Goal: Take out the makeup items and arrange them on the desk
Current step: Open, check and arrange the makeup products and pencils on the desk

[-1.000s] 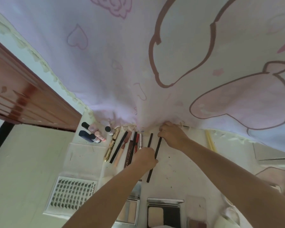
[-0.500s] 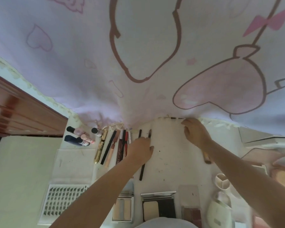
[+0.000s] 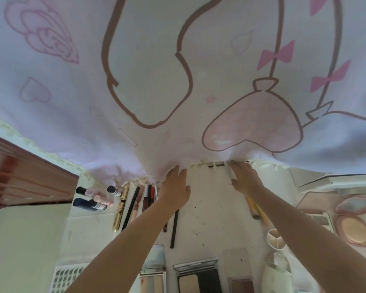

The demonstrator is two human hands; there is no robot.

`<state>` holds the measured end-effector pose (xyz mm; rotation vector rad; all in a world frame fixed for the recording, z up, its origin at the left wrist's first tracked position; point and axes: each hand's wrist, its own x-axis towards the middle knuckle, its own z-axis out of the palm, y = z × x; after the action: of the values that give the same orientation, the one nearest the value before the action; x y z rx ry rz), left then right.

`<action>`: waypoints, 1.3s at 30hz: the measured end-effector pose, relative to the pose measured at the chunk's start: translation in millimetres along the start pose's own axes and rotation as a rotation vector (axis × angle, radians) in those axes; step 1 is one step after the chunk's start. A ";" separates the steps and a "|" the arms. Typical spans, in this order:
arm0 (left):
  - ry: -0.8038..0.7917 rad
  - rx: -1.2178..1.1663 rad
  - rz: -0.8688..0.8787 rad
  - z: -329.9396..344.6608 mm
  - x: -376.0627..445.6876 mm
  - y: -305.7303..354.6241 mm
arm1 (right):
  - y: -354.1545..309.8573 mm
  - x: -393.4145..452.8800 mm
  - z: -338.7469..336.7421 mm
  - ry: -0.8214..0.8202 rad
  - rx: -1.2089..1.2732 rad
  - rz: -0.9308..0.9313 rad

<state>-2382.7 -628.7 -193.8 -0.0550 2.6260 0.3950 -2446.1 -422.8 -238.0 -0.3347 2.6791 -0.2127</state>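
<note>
Head view, left hand (image 3: 175, 188) flat with fingers straight at the curtain (image 3: 178, 81) hem, right hand (image 3: 244, 179) fingers extended beside it, bare table (image 3: 207, 199) between them, row of makeup pencils (image 3: 135, 203) just left, palettes (image 3: 197, 278) along the near edge.

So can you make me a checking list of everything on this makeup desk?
Surface: white desk, marked with dark specks.
Job's things: pencils and tubes in a row; bottles; palettes; round compact; lash tray.
Clutter: nothing seen.
Hands: left hand flat on the pencils; right hand touches a slim stick at the curtain's hem.
Cables: nothing seen.
Surroundings: cartoon curtain; wooden furniture.
</note>
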 end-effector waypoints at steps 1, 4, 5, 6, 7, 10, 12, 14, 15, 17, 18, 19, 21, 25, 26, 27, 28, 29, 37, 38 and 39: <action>-0.014 0.007 0.000 1.0 -1.1 0.7 | 1.5 -1.9 0.2 -0.003 0.000 -0.009; -0.063 0.043 0.035 5.4 -0.8 5.9 | 4.4 -13.4 -0.4 0.029 -0.007 0.040; -0.083 0.053 0.049 7.1 0.6 8.9 | 5.1 -19.6 -0.3 0.028 -0.014 0.089; -0.104 0.061 0.062 9.0 2.6 12.5 | 5.8 -25.7 0.2 0.015 -0.023 0.138; -0.127 0.070 0.077 10.8 5.4 18.3 | 7.9 -31.8 1.8 -0.008 -0.043 0.177; -0.183 0.118 0.120 16.1 16.3 39.1 | 11.6 -45.0 8.3 -0.083 -0.103 0.211; -0.177 0.172 0.114 18.0 26.6 53.2 | 12.7 -45.2 10.8 -0.082 -0.111 0.210; -0.148 0.220 0.087 18.9 39.7 66.2 | 12.2 -42.9 10.3 -0.077 -0.130 0.205; -0.127 0.248 0.081 19.6 46.3 71.5 | 12.5 -40.9 10.7 -0.069 -0.144 0.190; -0.086 0.304 0.089 21.2 57.4 80.2 | 15.1 -36.8 13.7 -0.063 -0.157 0.154; -0.064 0.319 0.092 22.0 62.0 82.6 | 16.3 -35.2 14.0 -0.069 -0.152 0.134; -0.038 0.330 0.094 23.2 66.9 84.3 | 19.2 -33.2 15.2 -0.076 -0.148 0.106; 0.017 0.346 0.099 24.6 73.5 82.7 | 22.7 -31.2 13.9 -0.097 -0.125 0.052; 0.024 0.398 0.129 26.0 80.3 81.5 | 27.3 -30.7 8.8 -0.172 -0.145 -0.064; 0.015 0.402 0.129 26.0 80.2 81.1 | 26.5 -31.7 6.2 -0.186 -0.166 -0.093; 0.002 0.404 0.127 26.7 78.9 79.6 | 26.9 -32.5 7.4 -0.192 -0.182 -0.139; -0.016 0.402 0.131 27.3 77.2 77.7 | 26.2 -34.7 5.8 -0.209 -0.197 -0.200; -0.043 0.397 0.139 28.1 73.1 74.1 | 25.4 -37.3 5.5 -0.244 -0.222 -0.280; -0.177 0.173 0.106 40.8 -0.2 28.3 | -3.4 -49.4 4.9 -0.091 -0.539 -0.856; -0.182 0.146 0.098 42.7 -9.7 24.5 | -10.6 -49.0 9.5 -0.062 -0.600 -0.913; -0.185 0.121 0.089 44.6 -19.0 20.9 | -17.0 -48.6 15.6 -0.049 -0.650 -0.951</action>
<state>-2347.8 -596.5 -217.0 0.1328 2.4695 0.2572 -2393.2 -427.7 -229.2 -1.7520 2.2485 0.4024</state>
